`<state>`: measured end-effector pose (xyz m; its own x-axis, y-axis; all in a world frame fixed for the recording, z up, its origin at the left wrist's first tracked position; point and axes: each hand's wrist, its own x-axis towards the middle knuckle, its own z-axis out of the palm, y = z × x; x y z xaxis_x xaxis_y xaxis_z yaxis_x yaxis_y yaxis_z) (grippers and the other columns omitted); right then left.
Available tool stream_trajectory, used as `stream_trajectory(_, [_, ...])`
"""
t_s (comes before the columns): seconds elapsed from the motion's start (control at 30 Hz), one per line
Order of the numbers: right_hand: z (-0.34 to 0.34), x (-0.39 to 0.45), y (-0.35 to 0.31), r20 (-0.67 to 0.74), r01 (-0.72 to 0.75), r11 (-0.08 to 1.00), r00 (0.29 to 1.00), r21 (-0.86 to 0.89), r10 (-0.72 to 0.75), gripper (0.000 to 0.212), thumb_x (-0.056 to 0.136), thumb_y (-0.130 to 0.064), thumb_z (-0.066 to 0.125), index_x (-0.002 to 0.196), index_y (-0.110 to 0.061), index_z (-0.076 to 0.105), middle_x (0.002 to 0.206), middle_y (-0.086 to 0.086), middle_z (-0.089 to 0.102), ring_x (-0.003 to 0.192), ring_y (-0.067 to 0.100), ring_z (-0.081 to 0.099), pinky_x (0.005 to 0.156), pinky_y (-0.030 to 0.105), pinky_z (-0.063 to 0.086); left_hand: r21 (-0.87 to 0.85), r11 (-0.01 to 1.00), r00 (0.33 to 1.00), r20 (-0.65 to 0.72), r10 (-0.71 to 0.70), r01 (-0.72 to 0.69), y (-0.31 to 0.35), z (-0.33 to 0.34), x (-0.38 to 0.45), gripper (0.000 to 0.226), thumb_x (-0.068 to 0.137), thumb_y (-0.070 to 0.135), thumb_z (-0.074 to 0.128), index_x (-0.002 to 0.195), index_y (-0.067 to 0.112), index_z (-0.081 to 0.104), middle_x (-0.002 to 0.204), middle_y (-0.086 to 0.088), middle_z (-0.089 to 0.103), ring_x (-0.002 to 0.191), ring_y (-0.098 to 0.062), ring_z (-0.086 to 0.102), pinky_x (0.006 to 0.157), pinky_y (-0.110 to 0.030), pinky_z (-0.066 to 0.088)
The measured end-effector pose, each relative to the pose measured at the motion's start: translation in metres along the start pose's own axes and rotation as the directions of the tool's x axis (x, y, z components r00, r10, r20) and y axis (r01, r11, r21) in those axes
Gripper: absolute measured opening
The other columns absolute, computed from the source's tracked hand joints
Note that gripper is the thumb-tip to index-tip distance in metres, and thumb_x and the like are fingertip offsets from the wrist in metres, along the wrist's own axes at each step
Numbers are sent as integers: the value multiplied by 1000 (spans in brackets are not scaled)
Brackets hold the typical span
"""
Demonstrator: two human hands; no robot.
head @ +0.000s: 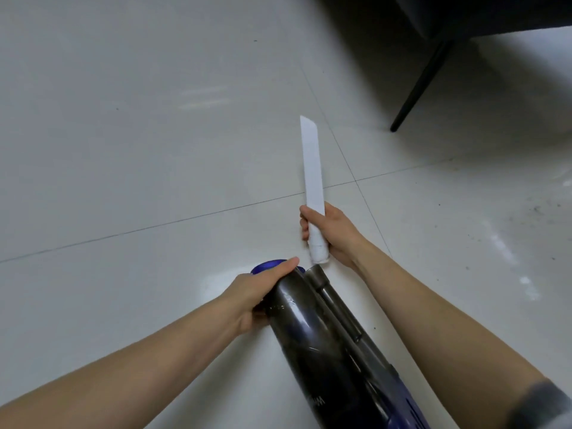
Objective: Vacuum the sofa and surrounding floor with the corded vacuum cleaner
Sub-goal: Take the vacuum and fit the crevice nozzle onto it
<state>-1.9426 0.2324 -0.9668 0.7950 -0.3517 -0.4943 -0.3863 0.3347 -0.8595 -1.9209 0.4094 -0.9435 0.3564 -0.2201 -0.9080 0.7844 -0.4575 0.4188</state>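
Nozzle held just off the vacuum's intake, not yet fitted.

The right hand (332,235) is curled around the round base of the white nozzle (312,168), whose long axis runs away from the person toward the far side of the floor, slanted tip leading. Its open base sits just beside the dark intake tube (317,275) on the vacuum cleaner (312,332), close but seemingly not seated. The left hand (258,292) grips the front of the vacuum's body, thumb lying over the blue cap (266,264). The right hand is the nearer one to the joint, so the coming move is probably to line up base and tube and push them together. The vacuum lies low over the pale tiled floor (139,134); grit speckles the tiles at the right edge. A dark sofa (464,17) on a thin black leg (418,88) stands at the far right corner.
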Motion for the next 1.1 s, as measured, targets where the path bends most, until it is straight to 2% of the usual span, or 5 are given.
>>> stream_trajectory(0.13, [7,-1,-3,34,61,997,998,-39,-60,9,88,-10,67,93,-3,65,75,8,62,68,16,61,74,29,55,-272,961,999,2,42,-40,-13,17,5,93,32,42,95,112,7,64,96,-12,74,88,-27,71,76,-38,60])
stream_trajectory(0.3, [6,0,-23,129,28,999,991,47,-34,10,93,-8,60,84,-6,56,63,4,52,53,14,47,54,25,45,-313,938,973,126,196,-149,-18,22,1,44,76,31,75,111,5,69,102,-15,73,88,-24,70,72,-30,57])
stream_trajectory(0.47, [-4,-5,-38,203,-134,991,971,29,125,22,95,-18,59,78,-8,50,59,3,46,48,14,43,48,23,43,-413,895,933,226,279,-168,-18,22,0,54,72,29,75,117,1,66,117,-25,64,102,-33,63,98,-44,50])
stream_trajectory(0.7, [-11,-10,-26,215,-198,944,942,-262,258,21,94,-19,61,78,-8,52,59,4,50,49,14,48,50,25,46,-420,868,893,232,386,-266,-27,31,1,54,71,27,77,115,-2,65,104,-22,69,93,-29,67,84,-35,56])
stream_trajectory(1.1, [-18,-16,-17,385,-288,956,890,58,245,24,89,-25,57,73,-11,46,51,-4,34,42,8,33,43,17,37,-496,829,911,161,380,-258,-29,35,10,61,64,24,81,117,-1,64,108,-24,68,100,-34,65,95,-42,51])
